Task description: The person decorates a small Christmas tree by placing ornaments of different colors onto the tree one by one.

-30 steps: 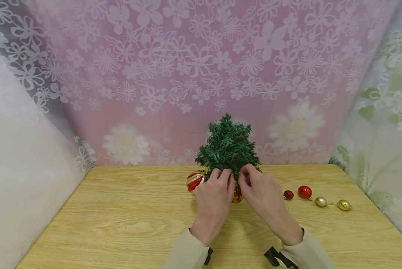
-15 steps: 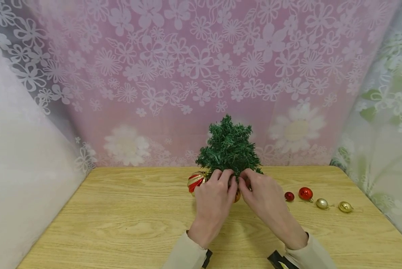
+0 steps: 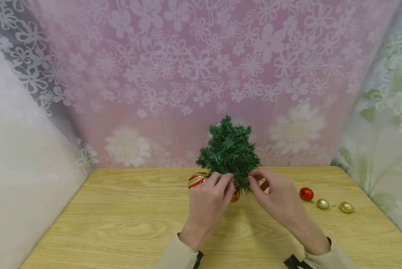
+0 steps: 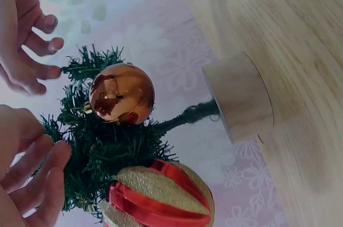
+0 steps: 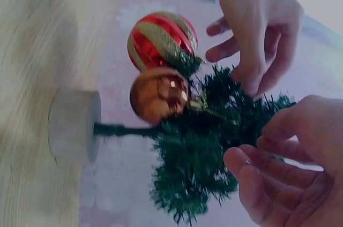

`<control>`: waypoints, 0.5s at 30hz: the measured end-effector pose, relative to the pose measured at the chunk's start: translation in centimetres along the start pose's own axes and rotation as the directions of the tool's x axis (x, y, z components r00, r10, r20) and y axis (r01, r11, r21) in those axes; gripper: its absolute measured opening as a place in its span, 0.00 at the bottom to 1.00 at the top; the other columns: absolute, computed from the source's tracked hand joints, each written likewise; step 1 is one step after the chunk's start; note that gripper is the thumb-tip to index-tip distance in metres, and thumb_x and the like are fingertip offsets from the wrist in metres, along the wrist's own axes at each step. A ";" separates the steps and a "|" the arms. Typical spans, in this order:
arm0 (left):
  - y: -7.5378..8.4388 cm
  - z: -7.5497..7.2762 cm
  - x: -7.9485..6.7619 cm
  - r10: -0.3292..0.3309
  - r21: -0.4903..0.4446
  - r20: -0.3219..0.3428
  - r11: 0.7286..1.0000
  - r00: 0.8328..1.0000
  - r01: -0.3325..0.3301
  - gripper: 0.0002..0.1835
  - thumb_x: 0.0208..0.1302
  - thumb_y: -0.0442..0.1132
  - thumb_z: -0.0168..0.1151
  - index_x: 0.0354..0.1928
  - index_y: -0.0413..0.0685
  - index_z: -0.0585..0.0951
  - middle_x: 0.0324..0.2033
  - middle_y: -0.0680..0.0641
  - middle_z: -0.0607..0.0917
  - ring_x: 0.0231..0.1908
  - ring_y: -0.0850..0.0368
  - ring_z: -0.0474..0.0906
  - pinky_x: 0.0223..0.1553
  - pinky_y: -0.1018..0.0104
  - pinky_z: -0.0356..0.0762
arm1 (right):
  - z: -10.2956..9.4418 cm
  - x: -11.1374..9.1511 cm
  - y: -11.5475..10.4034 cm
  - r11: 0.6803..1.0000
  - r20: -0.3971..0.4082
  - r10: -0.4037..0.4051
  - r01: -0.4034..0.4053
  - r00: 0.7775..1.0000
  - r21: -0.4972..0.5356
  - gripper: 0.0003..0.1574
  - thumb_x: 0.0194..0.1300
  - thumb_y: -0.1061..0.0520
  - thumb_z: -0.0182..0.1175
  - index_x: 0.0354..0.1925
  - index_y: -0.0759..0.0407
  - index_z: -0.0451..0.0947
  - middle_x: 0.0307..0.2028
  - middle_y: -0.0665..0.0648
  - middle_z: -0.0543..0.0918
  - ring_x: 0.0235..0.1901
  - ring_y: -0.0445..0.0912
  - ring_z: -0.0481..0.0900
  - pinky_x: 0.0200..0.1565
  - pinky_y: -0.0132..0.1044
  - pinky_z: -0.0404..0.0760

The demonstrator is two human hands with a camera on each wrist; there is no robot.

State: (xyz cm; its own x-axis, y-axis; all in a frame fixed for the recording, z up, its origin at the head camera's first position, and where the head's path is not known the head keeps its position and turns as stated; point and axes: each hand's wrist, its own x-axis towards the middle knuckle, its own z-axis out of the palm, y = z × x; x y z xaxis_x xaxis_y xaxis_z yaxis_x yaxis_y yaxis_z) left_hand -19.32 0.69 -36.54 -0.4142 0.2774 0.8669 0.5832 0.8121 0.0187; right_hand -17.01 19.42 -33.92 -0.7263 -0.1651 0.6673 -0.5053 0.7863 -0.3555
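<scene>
A small green artificial Christmas tree (image 3: 229, 147) stands in a round wooden base (image 4: 241, 98). A shiny copper-coloured bauble (image 5: 159, 96) hangs low on its front, and a large red-and-gold striped bauble (image 4: 161, 195) hangs on the left side. My left hand (image 3: 207, 200) is at the lower front branches, its fingers loosely bent beside the greenery above the copper bauble. My right hand (image 3: 281, 200) is at the lower right branches, fingers loosely bent, fingertips touching or very near the needles. Neither hand shows anything gripped.
To the right on the wooden table (image 3: 120, 224) lie a red bauble (image 3: 306, 193), a silvery bauble (image 3: 323, 203) and a gold bauble (image 3: 346, 207). A pink floral curtain (image 3: 201, 74) hangs close behind the tree, with pale cloth at both sides.
My hands have drawn apart, the right one moving rightward and the left slightly left. Green branches show between them. In the head view the small dark red bauble is now hidden by the right hand.
</scene>
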 end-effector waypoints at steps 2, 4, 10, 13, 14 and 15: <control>-0.2 -0.1 0.0 0.033 -0.006 -0.021 0.999 0.999 -0.033 0.05 0.67 0.43 0.69 0.42 0.57 0.90 0.30 0.57 0.85 0.21 0.66 0.79 0.19 0.77 0.72 | -0.5 -0.2 0.4 1.000 -0.025 -0.025 0.025 0.999 -0.002 0.07 0.65 0.65 0.68 0.40 0.56 0.85 0.31 0.51 0.89 0.24 0.40 0.83 0.24 0.27 0.76; -0.5 -0.1 0.1 0.068 -0.012 -0.052 0.998 0.996 -0.069 0.05 0.66 0.42 0.69 0.42 0.57 0.90 0.32 0.56 0.86 0.27 0.64 0.82 0.25 0.74 0.79 | -0.9 -0.4 0.8 0.999 -0.050 -0.042 0.042 0.998 -0.001 0.07 0.64 0.65 0.68 0.41 0.56 0.85 0.31 0.51 0.89 0.26 0.41 0.84 0.24 0.25 0.77; -1.4 0.0 0.3 0.168 0.003 -0.136 0.986 0.976 -0.169 0.12 0.65 0.40 0.67 0.50 0.55 0.88 0.47 0.50 0.87 0.46 0.53 0.83 0.42 0.60 0.80 | -2.2 -1.1 2.6 0.998 -0.094 -0.054 0.050 0.994 -0.036 0.13 0.61 0.68 0.68 0.44 0.57 0.85 0.35 0.52 0.90 0.33 0.45 0.86 0.30 0.22 0.80; -1.7 0.0 0.5 0.203 0.035 -0.132 0.979 0.970 -0.200 0.21 0.64 0.41 0.67 0.60 0.56 0.84 0.56 0.47 0.84 0.54 0.49 0.81 0.49 0.56 0.80 | -2.9 -1.5 3.7 0.997 -0.105 -0.045 0.039 0.993 -0.066 0.14 0.60 0.68 0.69 0.44 0.56 0.85 0.37 0.53 0.90 0.34 0.47 0.87 0.33 0.19 0.78; -1.8 -0.1 0.5 0.209 0.044 -0.121 0.978 0.970 -0.205 0.24 0.64 0.41 0.67 0.63 0.56 0.82 0.58 0.46 0.83 0.55 0.49 0.80 0.50 0.55 0.79 | -3.1 -1.7 4.0 0.997 -0.108 -0.042 0.034 0.993 -0.072 0.15 0.59 0.68 0.69 0.44 0.56 0.85 0.37 0.53 0.91 0.34 0.47 0.87 0.33 0.18 0.77; -1.8 -0.1 0.6 0.212 0.054 -0.105 0.977 0.972 -0.208 0.27 0.63 0.41 0.67 0.66 0.56 0.80 0.60 0.46 0.82 0.56 0.48 0.79 0.51 0.55 0.79 | -3.3 -1.8 4.3 0.996 -0.112 -0.041 0.032 0.993 -0.079 0.15 0.59 0.68 0.69 0.44 0.55 0.85 0.37 0.53 0.91 0.34 0.46 0.86 0.32 0.18 0.76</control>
State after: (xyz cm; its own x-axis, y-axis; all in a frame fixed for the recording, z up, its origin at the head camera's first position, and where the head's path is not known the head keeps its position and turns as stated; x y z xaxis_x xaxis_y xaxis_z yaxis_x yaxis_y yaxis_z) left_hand -20.52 -0.63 -36.00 -0.2055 0.3884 0.8983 0.6180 0.7632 -0.1886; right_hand -16.35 25.06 -34.50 -0.6487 -0.1294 0.7500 -0.4899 0.8251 -0.2814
